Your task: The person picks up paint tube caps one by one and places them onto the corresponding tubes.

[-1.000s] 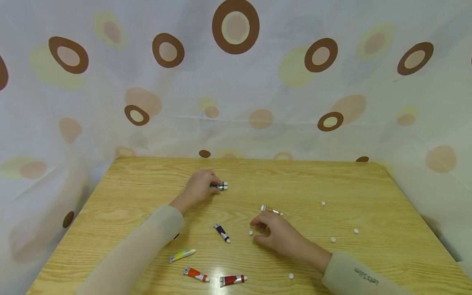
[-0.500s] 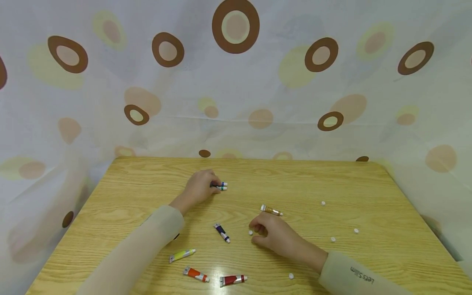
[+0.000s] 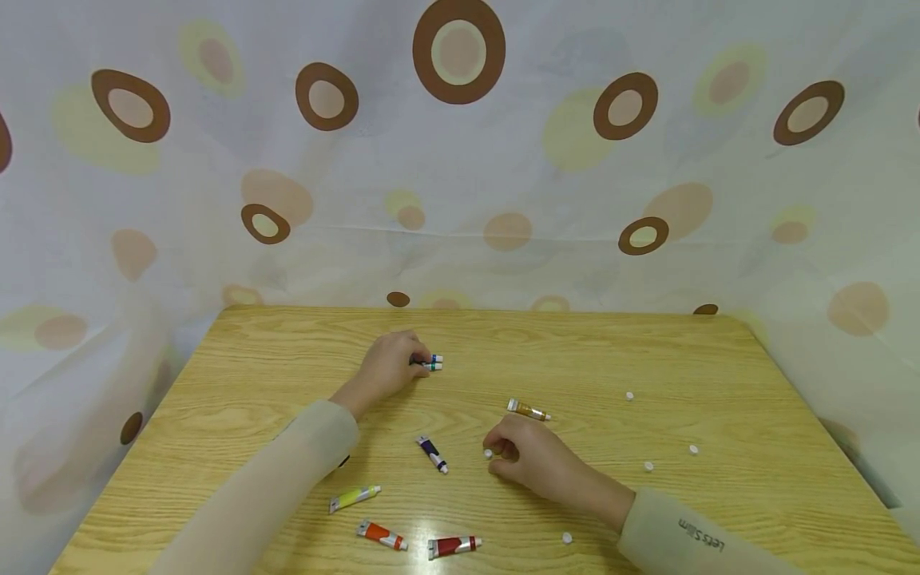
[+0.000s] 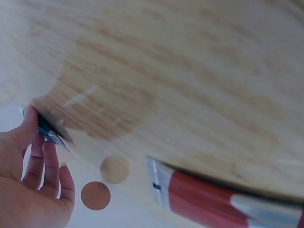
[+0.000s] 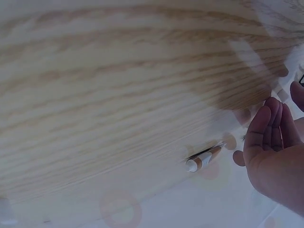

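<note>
In the head view my left hand [image 3: 391, 363] holds two small paint tubes side by side on the table, their white-capped ends poking out past the fingers. One is a blue paint tube [image 3: 436, 358], the other a green paint tube [image 3: 434, 367]; their rear parts are hidden by the hand. The green tube shows at the fingertips of the left hand [image 4: 40, 166] in the left wrist view. My right hand [image 3: 539, 459] hovers low with bent, parted fingers around a small white cap [image 3: 488, 454]. Thumb and fingers of the right hand [image 5: 275, 147] stand apart.
An ochre paint tube [image 3: 528, 410] lies behind the right hand. Purple [image 3: 432, 455], yellow [image 3: 355, 498], orange [image 3: 382, 535] and dark red [image 3: 454, 546] tubes lie toward the front. White caps [image 3: 629, 396] are scattered at the right. A patterned curtain [image 3: 460, 160] surrounds the table [image 3: 575, 343].
My right hand has shifted slightly left, bringing its fingers closer around the white cap. The left hand stays in place with the two tubes.
</note>
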A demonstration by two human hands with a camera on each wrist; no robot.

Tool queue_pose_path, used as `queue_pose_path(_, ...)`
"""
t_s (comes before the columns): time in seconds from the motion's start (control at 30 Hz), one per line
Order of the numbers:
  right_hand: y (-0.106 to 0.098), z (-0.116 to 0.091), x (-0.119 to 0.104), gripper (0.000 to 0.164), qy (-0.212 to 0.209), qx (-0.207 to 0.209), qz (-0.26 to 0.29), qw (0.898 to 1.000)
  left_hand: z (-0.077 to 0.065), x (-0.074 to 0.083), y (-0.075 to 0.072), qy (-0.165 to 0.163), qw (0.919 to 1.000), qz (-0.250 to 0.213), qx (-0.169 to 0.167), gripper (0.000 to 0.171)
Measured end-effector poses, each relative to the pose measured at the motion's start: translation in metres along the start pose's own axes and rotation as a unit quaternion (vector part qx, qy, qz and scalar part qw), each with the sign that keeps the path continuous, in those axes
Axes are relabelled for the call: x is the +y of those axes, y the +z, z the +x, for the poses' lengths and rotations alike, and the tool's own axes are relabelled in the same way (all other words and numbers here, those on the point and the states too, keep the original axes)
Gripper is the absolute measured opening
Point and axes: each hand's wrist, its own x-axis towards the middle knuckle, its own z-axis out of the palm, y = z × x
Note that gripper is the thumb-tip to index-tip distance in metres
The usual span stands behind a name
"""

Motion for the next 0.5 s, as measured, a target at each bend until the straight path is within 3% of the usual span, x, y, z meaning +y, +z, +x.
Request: queue_pose_path(0.5, 0.0023, 0.0032, -0.0002, 0.012, -0.002, -0.002, -0.008, 1.0, -0.0008, 0.0016, -0.0028, 0.001, 1.0, 0.004, -0.005, 0.018)
